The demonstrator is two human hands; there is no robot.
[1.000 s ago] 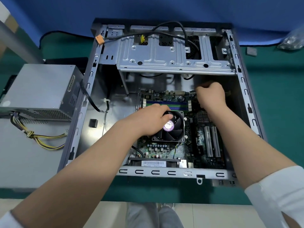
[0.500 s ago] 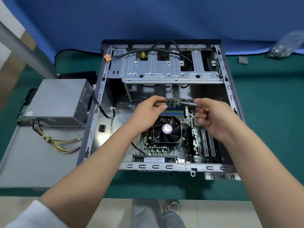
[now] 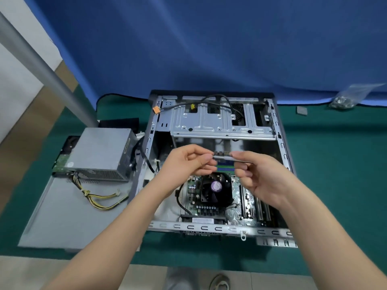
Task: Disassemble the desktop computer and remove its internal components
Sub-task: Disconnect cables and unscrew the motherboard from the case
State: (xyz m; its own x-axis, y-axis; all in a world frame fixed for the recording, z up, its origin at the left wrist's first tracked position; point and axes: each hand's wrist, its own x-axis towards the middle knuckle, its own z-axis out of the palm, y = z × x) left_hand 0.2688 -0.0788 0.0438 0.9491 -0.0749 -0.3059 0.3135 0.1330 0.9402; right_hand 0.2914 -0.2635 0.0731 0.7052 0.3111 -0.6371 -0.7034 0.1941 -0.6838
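Above the open computer case [image 3: 211,164], the left hand [image 3: 184,164] and right hand [image 3: 259,174] each pinch one end of a memory module [image 3: 223,156], lifted clear of the motherboard [image 3: 236,197]. The power supply [image 3: 100,152] lies left of the case, already out. The CPU fan [image 3: 216,188] and motherboard remain inside. No writing is readable; the fan's purple label is blurred.

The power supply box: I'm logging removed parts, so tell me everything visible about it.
The grey metal power supply box lies outside the open computer case, to its left, resting on a flat grey metal panel. Its near face is perforated mesh. Yellow and black wires trail from it across the panel, ending loose. Neither hand touches it.
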